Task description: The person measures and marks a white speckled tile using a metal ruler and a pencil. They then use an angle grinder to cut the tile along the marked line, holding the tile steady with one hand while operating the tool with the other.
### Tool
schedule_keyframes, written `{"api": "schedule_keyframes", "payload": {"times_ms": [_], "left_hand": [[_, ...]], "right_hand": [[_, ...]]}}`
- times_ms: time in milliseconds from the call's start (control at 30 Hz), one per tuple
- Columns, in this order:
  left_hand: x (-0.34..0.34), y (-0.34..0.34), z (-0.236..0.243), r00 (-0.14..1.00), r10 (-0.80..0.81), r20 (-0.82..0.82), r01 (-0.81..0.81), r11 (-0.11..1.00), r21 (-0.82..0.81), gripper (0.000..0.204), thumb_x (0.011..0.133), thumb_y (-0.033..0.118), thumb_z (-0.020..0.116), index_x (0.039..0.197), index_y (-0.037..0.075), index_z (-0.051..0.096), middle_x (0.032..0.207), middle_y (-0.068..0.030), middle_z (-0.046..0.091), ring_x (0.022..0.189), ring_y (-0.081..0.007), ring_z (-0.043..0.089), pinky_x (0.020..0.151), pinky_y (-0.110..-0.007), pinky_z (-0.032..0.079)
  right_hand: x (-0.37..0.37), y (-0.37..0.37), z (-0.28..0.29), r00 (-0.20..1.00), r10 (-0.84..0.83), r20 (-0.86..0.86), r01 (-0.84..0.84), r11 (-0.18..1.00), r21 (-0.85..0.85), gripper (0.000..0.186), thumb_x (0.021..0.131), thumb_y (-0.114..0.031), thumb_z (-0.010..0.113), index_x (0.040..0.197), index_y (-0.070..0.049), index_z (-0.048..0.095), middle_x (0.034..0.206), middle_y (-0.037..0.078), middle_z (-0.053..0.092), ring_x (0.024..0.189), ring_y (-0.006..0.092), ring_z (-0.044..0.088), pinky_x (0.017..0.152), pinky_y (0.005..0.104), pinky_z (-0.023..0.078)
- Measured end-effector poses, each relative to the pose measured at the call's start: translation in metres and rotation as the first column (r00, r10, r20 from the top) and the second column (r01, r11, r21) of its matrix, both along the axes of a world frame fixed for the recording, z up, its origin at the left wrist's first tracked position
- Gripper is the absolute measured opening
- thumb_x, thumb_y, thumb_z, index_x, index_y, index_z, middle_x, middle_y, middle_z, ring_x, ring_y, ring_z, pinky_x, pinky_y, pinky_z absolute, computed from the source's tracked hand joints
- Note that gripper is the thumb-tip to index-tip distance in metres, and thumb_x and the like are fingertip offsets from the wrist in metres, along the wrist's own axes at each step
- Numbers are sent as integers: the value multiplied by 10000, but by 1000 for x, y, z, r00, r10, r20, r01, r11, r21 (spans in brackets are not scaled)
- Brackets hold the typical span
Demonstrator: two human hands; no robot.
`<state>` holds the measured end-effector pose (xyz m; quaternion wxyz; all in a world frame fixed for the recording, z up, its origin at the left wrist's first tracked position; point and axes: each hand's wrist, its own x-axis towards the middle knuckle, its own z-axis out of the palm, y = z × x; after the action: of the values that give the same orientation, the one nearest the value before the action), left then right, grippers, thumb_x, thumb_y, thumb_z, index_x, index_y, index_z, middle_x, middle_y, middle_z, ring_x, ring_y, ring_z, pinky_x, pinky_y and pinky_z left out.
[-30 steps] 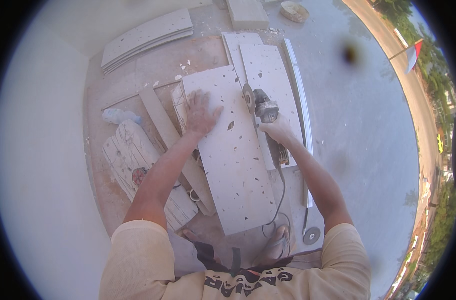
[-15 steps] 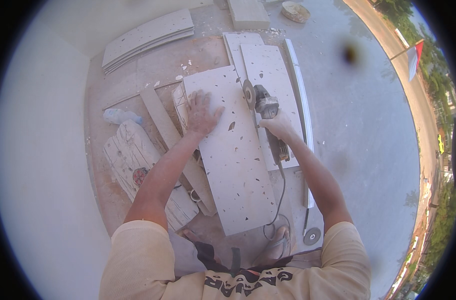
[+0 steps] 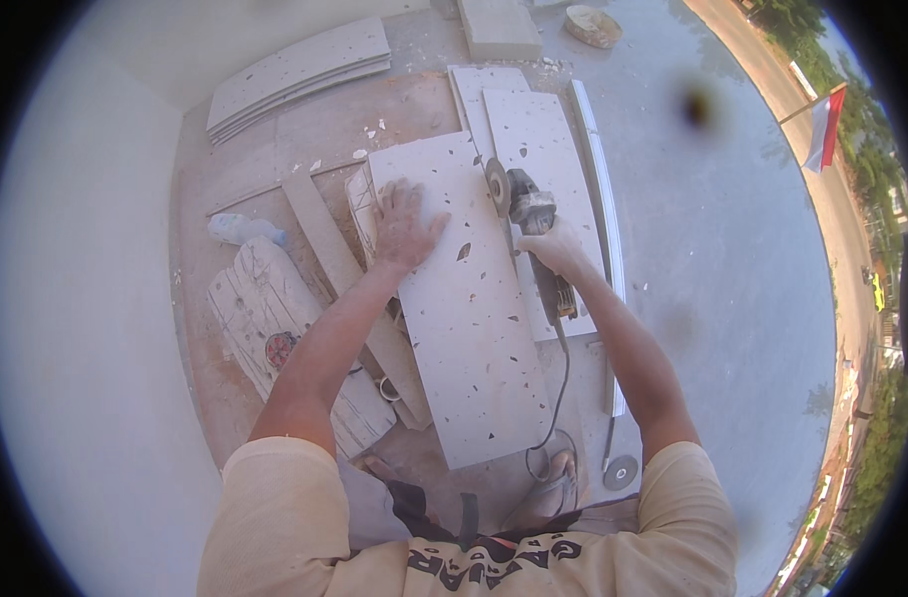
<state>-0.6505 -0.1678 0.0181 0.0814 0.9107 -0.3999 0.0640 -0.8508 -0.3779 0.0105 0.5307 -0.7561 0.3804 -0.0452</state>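
Note:
My left hand (image 3: 405,231) lies flat with fingers spread on the upper left part of a long speckled tile slab (image 3: 474,338). Wrapped round the body of a dusty angle grinder (image 3: 535,211) is my right hand (image 3: 556,249). The grinder's round disc (image 3: 498,187) stands upright at the slab's right edge, near its upper end; whether it touches the edge I cannot tell. From the tool's rear a cable runs down past the slab's lower right side. More speckled slabs (image 3: 543,129) lie beneath and beyond the grinder.
Dusty wooden boards (image 3: 250,289), a tape measure (image 3: 280,348) and a plastic bottle (image 3: 240,229) lie at the left. Stacked slabs (image 3: 304,75) rest by the far wall. A long metal bar (image 3: 601,199) is at the right; a loose disc (image 3: 621,472) lies near my foot. A round bowl (image 3: 593,27) sits far back.
My hands, the slab and the grinder keep nearly the same places. The whole view has shifted very slightly, and the flag at the far right has spread out more.

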Motion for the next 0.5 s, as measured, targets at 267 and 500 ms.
{"api": "schedule_keyframes", "payload": {"times_ms": [267,500], "left_hand": [[6,2,-7,999,-17,34,18,999,-34,810,967,598,586,1545,44,463,1635,-186,350,1556,-384,223,1258,-647,160],[5,5,-7,1000,-26,16,27,997,-74,799,953,585,614,1526,41,493,1630,-188,354,1554,-385,226,1254,-650,164]], "right_hand": [[-11,2,-5,999,31,18,-31,999,31,484,709,-217,795,1097,29,644,879,122,692,743,228,693,661,382,569],[-10,4,11,998,57,-7,-57,996,72,451,710,-209,792,1070,24,653,862,128,693,729,231,692,650,386,570]]}}
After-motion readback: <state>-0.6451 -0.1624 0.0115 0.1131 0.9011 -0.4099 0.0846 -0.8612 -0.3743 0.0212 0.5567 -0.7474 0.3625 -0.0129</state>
